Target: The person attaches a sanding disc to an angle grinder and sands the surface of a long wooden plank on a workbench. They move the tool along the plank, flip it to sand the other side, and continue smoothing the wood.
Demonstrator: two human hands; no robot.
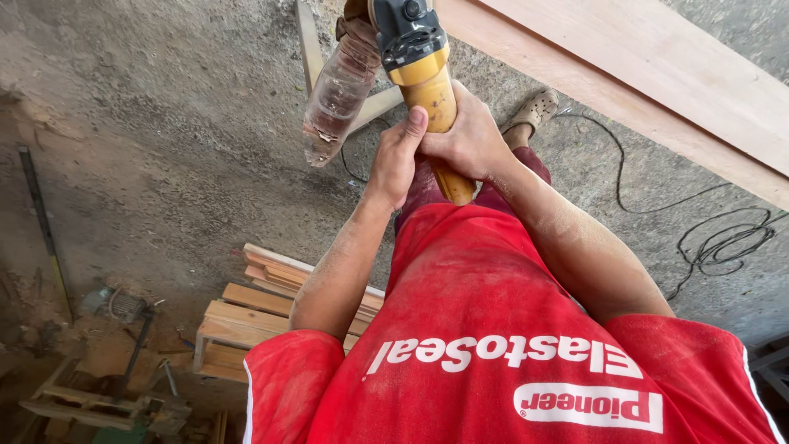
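Both hands are wrapped around one power tool, a yellow-bodied machine with a black head, held up in front of the chest. The right hand is closed tight on the yellow handle, fingers curled round its far side. The left hand is closed too, pressed against the right, its thumb laid up along the handle. So the tool sits between the two palms, its black head beyond the knuckles and the tip of the handle poking out below the fists.

Seen from the head camera, both forearms rise from a red shirt and converge at the tool, elbows bent, wrists close together. A dusty clear plastic bottle hangs off the tool's head, just to the left of the left hand. A long pale wooden board runs beyond and to the right of the right hand. A black cord coils on the concrete floor to the right of the right forearm. A stack of wood slats lies under the left elbow, and a sandalled foot shows just past the right hand.

By my reading the step in hand is gripping and steadying the tool near the board. Any next move calls for a firm two-handed hold, with the cord kept away from the head.
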